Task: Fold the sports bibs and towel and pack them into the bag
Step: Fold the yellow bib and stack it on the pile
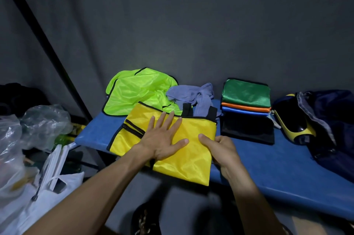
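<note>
A yellow bib with black trim lies part-folded on the blue bench, its lower edge hanging over the front. My left hand presses flat on its middle, fingers spread. My right hand pinches the bib's right edge, thumb on top. Behind it a neon green bib lies crumpled, and a grey-blue towel is bunched beside it. To the right sits a stack of folded bibs: green, orange, blue and black. A dark navy and yellow bag lies at the bench's right end.
Clear and white plastic bags crowd the floor at left. A dark curtain wall runs behind the bench. A dark object sits on the floor below my arms.
</note>
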Tool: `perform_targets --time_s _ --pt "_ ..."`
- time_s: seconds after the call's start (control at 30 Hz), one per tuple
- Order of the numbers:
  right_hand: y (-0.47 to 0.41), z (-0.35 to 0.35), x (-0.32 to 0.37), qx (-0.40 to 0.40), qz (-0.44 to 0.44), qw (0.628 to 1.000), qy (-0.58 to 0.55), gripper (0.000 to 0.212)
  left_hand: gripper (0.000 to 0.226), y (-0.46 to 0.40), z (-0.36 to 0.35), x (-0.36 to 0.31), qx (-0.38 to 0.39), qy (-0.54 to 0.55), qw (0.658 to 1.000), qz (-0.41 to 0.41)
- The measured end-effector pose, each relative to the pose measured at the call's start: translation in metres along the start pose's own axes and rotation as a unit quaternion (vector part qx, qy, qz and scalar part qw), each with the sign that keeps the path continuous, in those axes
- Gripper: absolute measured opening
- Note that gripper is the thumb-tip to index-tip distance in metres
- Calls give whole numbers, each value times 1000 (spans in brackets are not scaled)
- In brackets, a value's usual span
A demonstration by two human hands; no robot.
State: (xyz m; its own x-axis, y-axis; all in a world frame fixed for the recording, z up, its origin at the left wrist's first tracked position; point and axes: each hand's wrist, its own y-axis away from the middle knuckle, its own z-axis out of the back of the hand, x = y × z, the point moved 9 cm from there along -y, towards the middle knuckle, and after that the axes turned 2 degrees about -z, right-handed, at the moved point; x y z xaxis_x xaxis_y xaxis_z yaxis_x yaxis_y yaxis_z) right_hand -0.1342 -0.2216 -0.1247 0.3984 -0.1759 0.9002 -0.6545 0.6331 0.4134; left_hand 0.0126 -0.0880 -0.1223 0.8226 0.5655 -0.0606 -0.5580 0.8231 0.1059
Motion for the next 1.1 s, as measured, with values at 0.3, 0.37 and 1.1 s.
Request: perform_targets --time_s 0.3,0.37,1.1 --pt "16 -31 8 71 -12 988 -138 18 81 3 20 5 -58 18 998 -28" --pt "16 -39 18 70 6 986 -149 16 68 4 37 16 -109 21 993 -35" --pt "15 -207 82 122 340 889 281 59 40 50 12 154 -24 601 780 176"
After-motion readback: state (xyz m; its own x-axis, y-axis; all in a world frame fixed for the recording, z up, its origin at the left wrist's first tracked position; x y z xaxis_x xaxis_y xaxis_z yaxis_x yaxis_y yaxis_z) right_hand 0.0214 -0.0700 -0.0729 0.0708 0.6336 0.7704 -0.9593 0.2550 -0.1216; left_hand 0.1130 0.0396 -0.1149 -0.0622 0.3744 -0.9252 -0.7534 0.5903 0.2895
